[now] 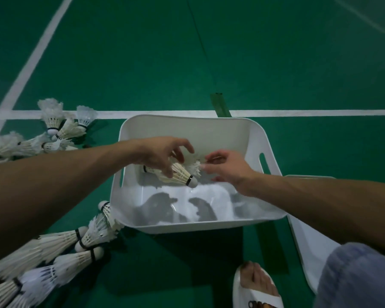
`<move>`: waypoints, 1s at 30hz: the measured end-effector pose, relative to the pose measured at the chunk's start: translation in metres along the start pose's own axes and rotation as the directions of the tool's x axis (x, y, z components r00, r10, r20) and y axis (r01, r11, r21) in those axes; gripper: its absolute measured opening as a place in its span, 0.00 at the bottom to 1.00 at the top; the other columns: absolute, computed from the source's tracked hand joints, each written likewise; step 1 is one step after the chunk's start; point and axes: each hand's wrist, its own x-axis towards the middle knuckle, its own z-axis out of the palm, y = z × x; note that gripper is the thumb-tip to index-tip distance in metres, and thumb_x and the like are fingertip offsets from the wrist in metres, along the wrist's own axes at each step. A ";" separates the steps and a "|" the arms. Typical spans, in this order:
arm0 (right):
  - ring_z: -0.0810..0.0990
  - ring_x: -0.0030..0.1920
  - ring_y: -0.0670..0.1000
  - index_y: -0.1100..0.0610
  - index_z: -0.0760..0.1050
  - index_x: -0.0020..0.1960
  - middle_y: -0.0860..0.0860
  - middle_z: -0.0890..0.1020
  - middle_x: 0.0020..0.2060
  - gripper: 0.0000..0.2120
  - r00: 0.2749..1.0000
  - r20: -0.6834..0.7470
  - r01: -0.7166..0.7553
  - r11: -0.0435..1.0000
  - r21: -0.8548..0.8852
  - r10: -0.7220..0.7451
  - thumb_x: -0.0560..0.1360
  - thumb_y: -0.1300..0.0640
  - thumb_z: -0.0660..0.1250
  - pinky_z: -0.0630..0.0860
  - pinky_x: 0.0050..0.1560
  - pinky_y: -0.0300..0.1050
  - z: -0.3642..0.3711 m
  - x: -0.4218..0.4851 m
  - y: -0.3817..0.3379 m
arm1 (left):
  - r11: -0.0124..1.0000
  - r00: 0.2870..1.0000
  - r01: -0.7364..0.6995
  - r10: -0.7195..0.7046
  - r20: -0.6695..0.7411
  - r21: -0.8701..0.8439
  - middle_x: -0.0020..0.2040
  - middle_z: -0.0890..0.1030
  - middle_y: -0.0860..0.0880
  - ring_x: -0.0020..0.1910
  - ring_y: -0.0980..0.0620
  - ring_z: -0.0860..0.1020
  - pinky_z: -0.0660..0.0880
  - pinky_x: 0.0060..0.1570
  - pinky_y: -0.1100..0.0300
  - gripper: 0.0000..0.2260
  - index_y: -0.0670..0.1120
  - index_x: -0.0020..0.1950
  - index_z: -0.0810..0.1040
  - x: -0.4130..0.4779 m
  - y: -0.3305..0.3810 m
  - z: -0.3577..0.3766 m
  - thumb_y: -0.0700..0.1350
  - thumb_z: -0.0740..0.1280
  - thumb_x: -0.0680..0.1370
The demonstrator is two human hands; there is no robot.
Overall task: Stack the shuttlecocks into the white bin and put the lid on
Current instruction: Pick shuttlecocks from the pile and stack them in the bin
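Head view showed the left hand (162, 156), its grip curled over the held shuttlecocks (180, 175), low inside the white bin (187, 127). The right hand (227, 167) met their feathers; blur hid whether its grip pinched. An early release would likely scatter them unstacked. The lid (307, 232) lay beside the bin

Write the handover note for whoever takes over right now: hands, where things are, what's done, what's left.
Left hand grips a shuttlecock stack inside the white bin. Right hand is at the stack's feather end; blur hides whether it grips.
Lid lies on the floor right of the bin. More shuttlecocks lie on the floor to the bin's left.
Done: one stack held in the bin, not yet released.
Left: the floor shuttlecocks, then the lid.
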 end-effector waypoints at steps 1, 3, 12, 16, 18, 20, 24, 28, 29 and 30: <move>0.82 0.48 0.54 0.58 0.77 0.55 0.56 0.83 0.49 0.17 0.997 0.076 -0.001 1.000 -0.017 0.002 0.68 0.63 0.76 0.81 0.51 0.52 0.005 -0.002 -0.004 | 1.000 1.000 -0.014 0.014 -0.014 -0.020 0.56 0.77 0.51 0.59 0.50 0.75 0.76 0.48 0.62 0.35 0.55 0.66 0.67 -0.002 0.001 0.001 0.31 0.75 0.66; 0.83 0.47 0.55 0.57 0.75 0.59 0.57 0.83 0.48 0.23 0.984 0.178 0.009 0.999 -0.035 -0.002 0.67 0.64 0.77 0.81 0.51 0.52 0.016 -0.004 -0.011 | 0.997 0.998 -0.048 0.046 -0.035 -0.056 0.55 0.76 0.52 0.59 0.50 0.76 0.77 0.51 0.58 0.35 0.57 0.64 0.67 -0.006 0.004 0.002 0.32 0.76 0.65; 0.80 0.37 0.54 0.54 0.65 0.67 0.59 0.81 0.45 0.35 0.998 0.063 -0.027 0.993 0.115 0.020 0.66 0.71 0.75 0.78 0.38 0.47 0.032 0.000 -0.020 | 0.990 0.958 0.058 -0.092 -0.273 -0.130 0.58 0.74 0.47 0.55 0.47 0.75 0.75 0.53 0.54 0.35 0.51 0.71 0.62 -0.009 -0.003 0.011 0.45 0.77 0.70; 0.80 0.41 0.54 0.52 0.64 0.67 0.58 0.79 0.45 0.35 0.991 0.125 -0.076 0.979 0.190 0.052 0.67 0.71 0.74 0.81 0.47 0.52 0.030 -0.004 -0.020 | 0.908 0.969 -0.003 -0.101 -0.227 -0.418 0.48 0.80 0.42 0.42 0.49 0.79 0.79 0.47 0.53 0.32 0.47 0.70 0.63 -0.015 0.002 0.020 0.35 0.74 0.71; 0.81 0.41 0.53 0.53 0.66 0.67 0.56 0.79 0.43 0.33 0.986 0.161 -0.082 0.972 0.218 0.048 0.68 0.72 0.72 0.81 0.48 0.52 0.026 -0.008 -0.023 | 0.902 0.961 -0.027 -0.096 -0.261 -0.431 0.48 0.78 0.42 0.41 0.49 0.78 0.79 0.45 0.52 0.33 0.47 0.69 0.64 -0.019 0.005 0.022 0.34 0.74 0.70; 0.81 0.42 0.54 0.55 0.67 0.68 0.58 0.80 0.44 0.32 0.978 0.203 -0.087 0.972 0.218 0.041 0.68 0.74 0.71 0.81 0.48 0.51 0.023 -0.013 -0.028 | 0.874 0.959 -0.033 -0.109 -0.262 -0.484 0.50 0.76 0.42 0.42 0.47 0.79 0.80 0.47 0.49 0.34 0.48 0.69 0.65 -0.022 0.006 0.023 0.32 0.74 0.69; 0.81 0.52 0.59 0.54 0.67 0.70 0.61 0.78 0.56 0.37 0.974 0.227 -0.040 0.989 0.143 0.007 0.66 0.74 0.73 0.80 0.54 0.58 0.021 -0.015 -0.032 | 0.920 0.953 -0.057 -0.065 -0.296 -0.387 0.51 0.75 0.43 0.41 0.49 0.80 0.80 0.40 0.57 0.34 0.49 0.70 0.64 -0.030 0.004 0.022 0.34 0.75 0.69; 0.78 0.56 0.54 0.49 0.65 0.72 0.54 0.74 0.62 0.43 0.952 0.237 0.237 0.955 -0.176 -0.192 0.62 0.65 0.79 0.81 0.53 0.51 0.014 -0.013 -0.041 | 0.992 0.952 -0.034 0.070 -0.297 0.124 0.51 0.76 0.46 0.43 0.50 0.78 0.75 0.41 0.62 0.34 0.50 0.71 0.62 -0.032 0.003 0.014 0.39 0.75 0.70; 0.78 0.55 0.53 0.49 0.65 0.72 0.53 0.75 0.61 0.43 0.942 0.261 0.274 0.932 -0.236 -0.211 0.62 0.64 0.80 0.81 0.52 0.48 0.015 -0.012 -0.043 | 0.984 0.953 -0.037 0.087 -0.290 0.175 0.51 0.76 0.46 0.43 0.50 0.77 0.75 0.43 0.62 0.34 0.49 0.71 0.63 -0.033 0.003 0.013 0.40 0.75 0.70; 0.80 0.52 0.51 0.49 0.65 0.72 0.52 0.76 0.60 0.42 0.936 0.277 0.298 0.909 -0.290 -0.219 0.62 0.63 0.80 0.82 0.50 0.46 0.016 -0.012 -0.045 | 0.980 0.953 -0.040 0.096 -0.288 0.195 0.51 0.76 0.46 0.43 0.51 0.76 0.74 0.44 0.62 0.33 0.48 0.70 0.63 -0.033 0.002 0.012 0.40 0.75 0.70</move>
